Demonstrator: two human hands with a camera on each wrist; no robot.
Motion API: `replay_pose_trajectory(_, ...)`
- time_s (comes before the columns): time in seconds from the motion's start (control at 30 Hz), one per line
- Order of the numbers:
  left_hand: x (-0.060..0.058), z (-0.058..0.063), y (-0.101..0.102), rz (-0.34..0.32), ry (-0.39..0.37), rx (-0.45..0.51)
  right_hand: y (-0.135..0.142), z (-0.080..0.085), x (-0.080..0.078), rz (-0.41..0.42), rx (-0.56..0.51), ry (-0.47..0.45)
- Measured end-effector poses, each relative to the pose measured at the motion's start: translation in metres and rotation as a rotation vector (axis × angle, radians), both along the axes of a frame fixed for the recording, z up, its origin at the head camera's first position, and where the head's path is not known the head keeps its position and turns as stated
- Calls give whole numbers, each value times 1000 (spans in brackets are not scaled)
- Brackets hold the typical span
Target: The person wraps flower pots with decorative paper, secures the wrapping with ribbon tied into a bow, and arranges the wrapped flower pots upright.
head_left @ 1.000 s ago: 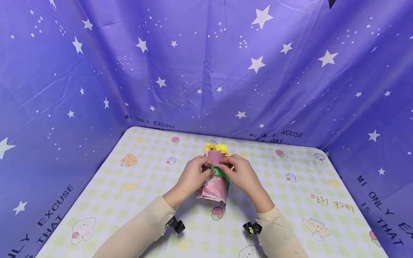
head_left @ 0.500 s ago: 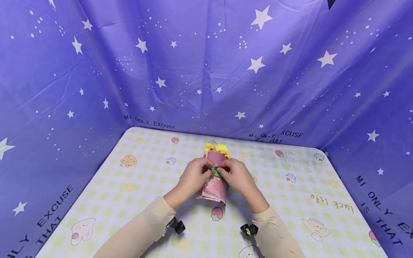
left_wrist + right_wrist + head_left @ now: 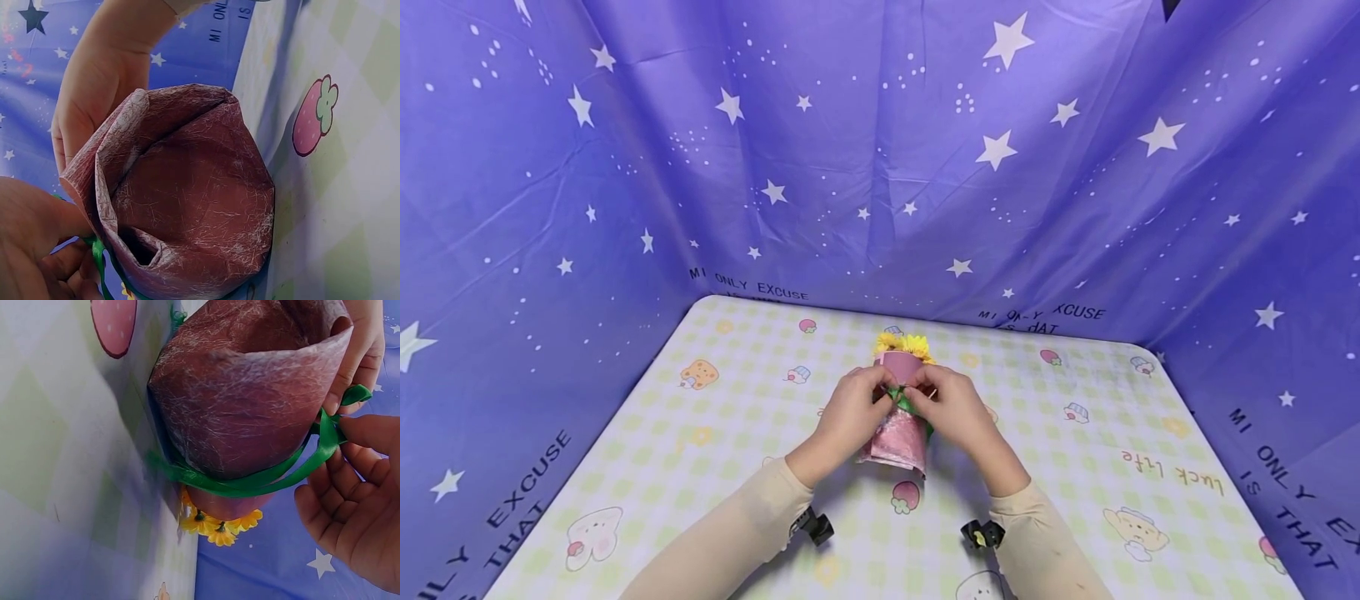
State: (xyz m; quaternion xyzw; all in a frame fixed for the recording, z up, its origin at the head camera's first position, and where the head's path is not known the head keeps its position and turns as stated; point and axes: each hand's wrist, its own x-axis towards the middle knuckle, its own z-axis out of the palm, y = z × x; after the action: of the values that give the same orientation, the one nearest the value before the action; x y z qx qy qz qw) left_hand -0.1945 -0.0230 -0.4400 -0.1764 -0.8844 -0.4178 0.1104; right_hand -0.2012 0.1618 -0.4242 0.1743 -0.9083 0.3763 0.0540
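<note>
A bouquet of yellow flowers (image 3: pixel 913 346) in pinkish wrapping paper (image 3: pixel 898 442) lies on the table, its blooms pointing away from me. Round its middle runs a green ribbon (image 3: pixel 250 485). My left hand (image 3: pixel 852 408) pinches the ribbon on top of the bouquet between thumb and fingers. Close against it, my right hand (image 3: pixel 953 410) pinches the ribbon too, with thumb and forefinger. The crumpled open end of the wrapping (image 3: pixel 187 187) faces me in the left wrist view. The fingers partly hide where the ribbon crosses.
A pale green checked tablecloth (image 3: pixel 700 467) with printed cartoons covers the table. Purple curtains (image 3: pixel 880 167) with white stars stand behind it and at both sides. Black wrist camera mounts (image 3: pixel 815 527) hang under the sleeves.
My right hand has come slightly left and closer to my left hand, drawing the ribbon strand in between the fingers. The left hand and the bouquet stay nearly in place.
</note>
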Motion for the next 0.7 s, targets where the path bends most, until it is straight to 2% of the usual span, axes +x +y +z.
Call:
replay_pose_trajectory(0.5, -1, -8, 4, 64, 84, -44, 4, -3, -2, 64, -145, -149)
replay_pose_trajectory(0.7, 0, -9, 6, 80, 105, -48, 3, -5, -3, 20, -202, -213)
